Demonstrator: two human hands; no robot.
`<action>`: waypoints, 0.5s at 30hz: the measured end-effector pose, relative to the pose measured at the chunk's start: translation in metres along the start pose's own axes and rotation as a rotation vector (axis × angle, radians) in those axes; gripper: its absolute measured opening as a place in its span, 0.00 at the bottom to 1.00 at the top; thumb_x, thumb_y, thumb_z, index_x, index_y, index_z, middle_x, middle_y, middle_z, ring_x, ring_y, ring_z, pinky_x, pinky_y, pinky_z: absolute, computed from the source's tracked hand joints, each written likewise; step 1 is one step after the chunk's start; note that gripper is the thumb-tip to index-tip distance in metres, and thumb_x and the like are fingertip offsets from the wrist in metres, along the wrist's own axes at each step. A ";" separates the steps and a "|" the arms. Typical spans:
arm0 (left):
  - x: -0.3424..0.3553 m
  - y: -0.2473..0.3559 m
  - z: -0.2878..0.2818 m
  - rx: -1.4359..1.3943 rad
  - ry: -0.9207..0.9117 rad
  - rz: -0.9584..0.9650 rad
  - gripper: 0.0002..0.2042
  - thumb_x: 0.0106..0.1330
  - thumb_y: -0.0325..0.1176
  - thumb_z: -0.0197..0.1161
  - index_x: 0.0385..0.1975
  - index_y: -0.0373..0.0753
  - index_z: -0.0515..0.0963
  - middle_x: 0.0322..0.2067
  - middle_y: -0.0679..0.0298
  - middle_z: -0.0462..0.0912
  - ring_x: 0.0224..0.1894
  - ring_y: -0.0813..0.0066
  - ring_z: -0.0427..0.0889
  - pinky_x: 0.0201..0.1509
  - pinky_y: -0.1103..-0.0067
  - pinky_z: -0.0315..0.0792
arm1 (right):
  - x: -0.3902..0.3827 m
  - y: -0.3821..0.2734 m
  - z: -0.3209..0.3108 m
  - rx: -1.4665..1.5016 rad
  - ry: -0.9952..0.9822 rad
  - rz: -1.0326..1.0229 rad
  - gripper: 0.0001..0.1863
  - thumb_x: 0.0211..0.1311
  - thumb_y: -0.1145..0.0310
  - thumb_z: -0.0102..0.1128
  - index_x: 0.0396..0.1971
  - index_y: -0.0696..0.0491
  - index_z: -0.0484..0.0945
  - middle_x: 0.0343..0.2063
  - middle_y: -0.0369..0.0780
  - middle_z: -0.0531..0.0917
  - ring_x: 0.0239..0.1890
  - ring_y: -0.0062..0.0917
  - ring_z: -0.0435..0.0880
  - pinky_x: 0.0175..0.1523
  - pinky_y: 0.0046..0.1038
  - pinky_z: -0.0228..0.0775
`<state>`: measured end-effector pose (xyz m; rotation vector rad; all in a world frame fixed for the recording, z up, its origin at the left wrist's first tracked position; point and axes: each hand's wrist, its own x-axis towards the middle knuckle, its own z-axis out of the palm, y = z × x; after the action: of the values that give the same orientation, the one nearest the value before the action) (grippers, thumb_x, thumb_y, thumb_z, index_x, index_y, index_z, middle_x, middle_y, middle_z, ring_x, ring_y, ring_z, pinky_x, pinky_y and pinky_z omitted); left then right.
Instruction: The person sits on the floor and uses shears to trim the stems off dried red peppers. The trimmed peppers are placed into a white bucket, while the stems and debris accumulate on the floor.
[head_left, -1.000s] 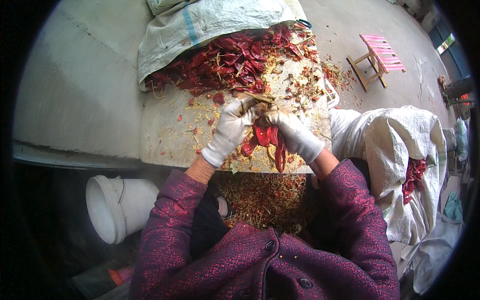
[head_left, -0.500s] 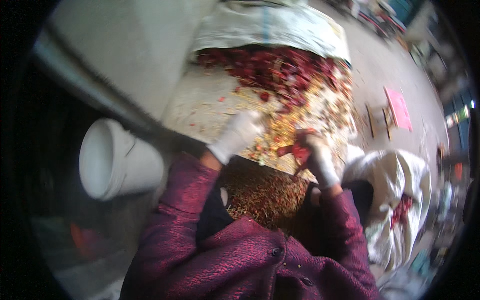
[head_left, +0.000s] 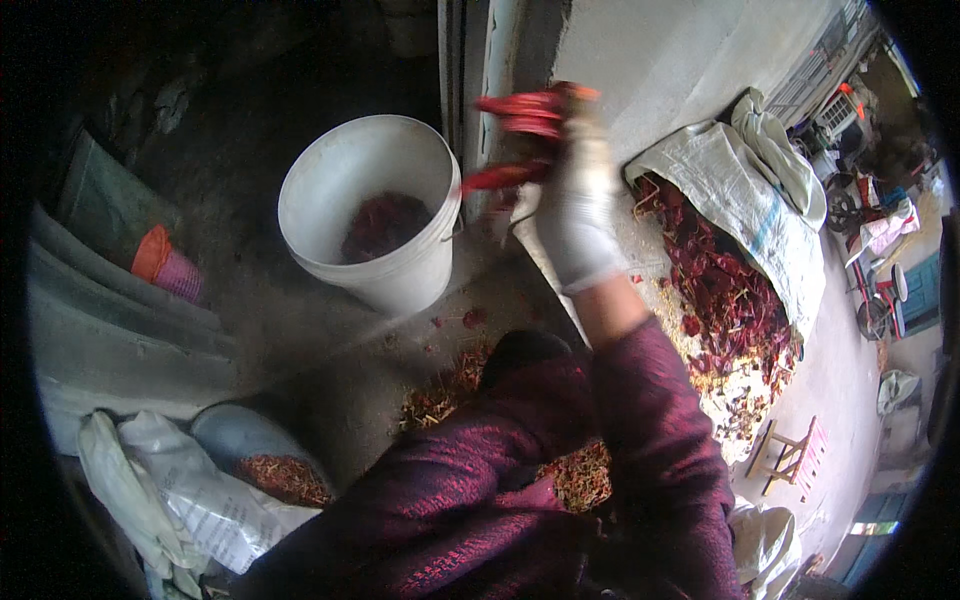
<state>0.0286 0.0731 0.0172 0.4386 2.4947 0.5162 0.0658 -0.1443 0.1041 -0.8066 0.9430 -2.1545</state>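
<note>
My right hand (head_left: 582, 215), in a white glove, is raised beside the white bucket (head_left: 405, 285) and closed around several dried red chili peppers (head_left: 525, 118). The peppers stick out to the left of the fingers, near the bucket's right rim, and are smeared by motion. Dark red chili peppers (head_left: 385, 225) lie at the bottom of the bucket. My left sleeve (head_left: 530, 400) reaches in from the lower left toward my right arm. The left hand itself does not show.
A woven sack (head_left: 745, 185) lies at the right with a heap of dried chilies (head_left: 715, 275) spilling out. An orange and pink basket (head_left: 165, 265) stands far left. A grey tub (head_left: 245, 430) holds reddish bits at the lower left. A small stool (head_left: 795, 460) stands at the right.
The view has swung left, bringing the bucket toward the middle. My right hand has moved up and left with the chili peppers. My left hand has gone out of sight.
</note>
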 end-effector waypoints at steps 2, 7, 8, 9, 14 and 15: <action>0.001 0.001 0.000 -0.002 0.031 0.001 0.16 0.67 0.44 0.58 0.46 0.42 0.82 0.45 0.55 0.84 0.50 0.60 0.82 0.54 0.62 0.75 | 0.013 0.066 0.021 -0.276 -0.092 0.128 0.16 0.70 0.52 0.55 0.47 0.48 0.74 0.38 0.34 0.78 0.40 0.25 0.77 0.50 0.32 0.70; 0.011 0.006 0.001 -0.025 0.099 0.015 0.14 0.65 0.43 0.59 0.43 0.41 0.83 0.42 0.56 0.84 0.47 0.61 0.83 0.51 0.63 0.75 | 0.012 0.129 -0.017 -0.433 -0.616 0.479 0.26 0.71 0.66 0.54 0.65 0.58 0.65 0.52 0.41 0.80 0.49 0.27 0.82 0.52 0.26 0.78; 0.012 0.008 0.001 -0.032 0.111 0.022 0.14 0.65 0.42 0.59 0.42 0.41 0.83 0.41 0.56 0.85 0.46 0.61 0.83 0.50 0.63 0.75 | 0.000 0.119 -0.033 -0.126 -0.432 0.630 0.26 0.73 0.67 0.53 0.67 0.59 0.65 0.55 0.42 0.81 0.53 0.27 0.83 0.54 0.26 0.79; 0.014 0.010 0.000 -0.042 0.122 0.024 0.14 0.65 0.42 0.59 0.42 0.41 0.83 0.40 0.56 0.85 0.46 0.62 0.83 0.50 0.63 0.75 | 0.000 0.109 -0.036 -0.292 -0.525 0.429 0.24 0.76 0.63 0.49 0.66 0.59 0.67 0.56 0.44 0.80 0.51 0.29 0.84 0.54 0.28 0.79; 0.021 0.021 0.000 -0.041 0.149 0.028 0.13 0.63 0.41 0.60 0.39 0.40 0.84 0.37 0.56 0.85 0.43 0.63 0.84 0.47 0.64 0.76 | -0.034 0.016 -0.059 -0.268 -0.482 0.226 0.35 0.72 0.51 0.54 0.67 0.62 0.64 0.57 0.47 0.79 0.54 0.29 0.82 0.56 0.28 0.76; 0.022 0.023 0.000 -0.037 0.153 0.024 0.13 0.63 0.41 0.60 0.38 0.40 0.84 0.37 0.56 0.85 0.42 0.63 0.84 0.46 0.64 0.76 | -0.046 -0.005 -0.065 -0.112 -0.426 0.308 0.36 0.72 0.51 0.54 0.67 0.63 0.63 0.57 0.48 0.79 0.54 0.28 0.82 0.57 0.27 0.76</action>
<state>0.0156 0.1027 0.0173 0.4298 2.6233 0.6263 0.0445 -0.0816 0.0590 -1.0477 0.8987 -1.5946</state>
